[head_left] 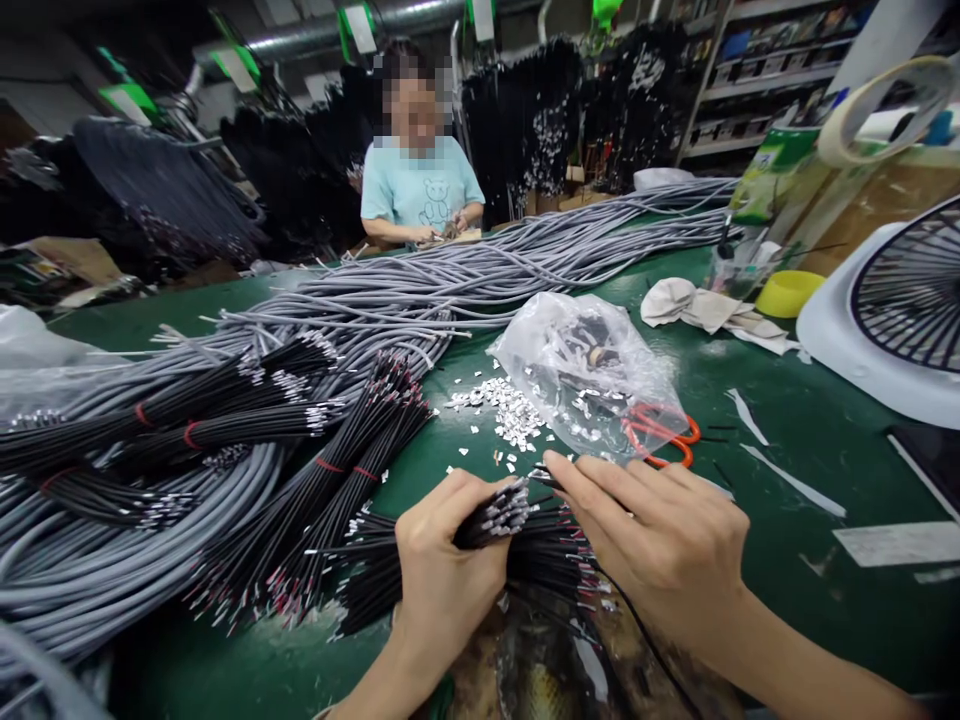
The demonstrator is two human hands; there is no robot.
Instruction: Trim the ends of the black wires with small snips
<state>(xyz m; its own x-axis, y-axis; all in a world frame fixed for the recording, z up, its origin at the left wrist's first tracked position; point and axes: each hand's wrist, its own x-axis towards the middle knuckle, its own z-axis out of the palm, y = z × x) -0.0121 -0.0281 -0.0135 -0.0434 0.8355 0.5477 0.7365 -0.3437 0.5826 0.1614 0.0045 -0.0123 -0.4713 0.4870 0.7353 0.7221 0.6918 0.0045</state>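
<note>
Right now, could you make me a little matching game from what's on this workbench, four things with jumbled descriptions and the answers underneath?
1. Left hand
2. Small bowl
3. Fan
4. Small pale pieces

A. At the picture's right edge
B. Scattered by a clear plastic bag
C. Closed around a bundle of black wires
D. Yellow

Pairs: 1-C, 2-D, 3-A, 4-B

The green table (795, 545) carries grey cables (450, 270), black wire bundles (375, 452) — and a plastic bag (592, 370).
</note>
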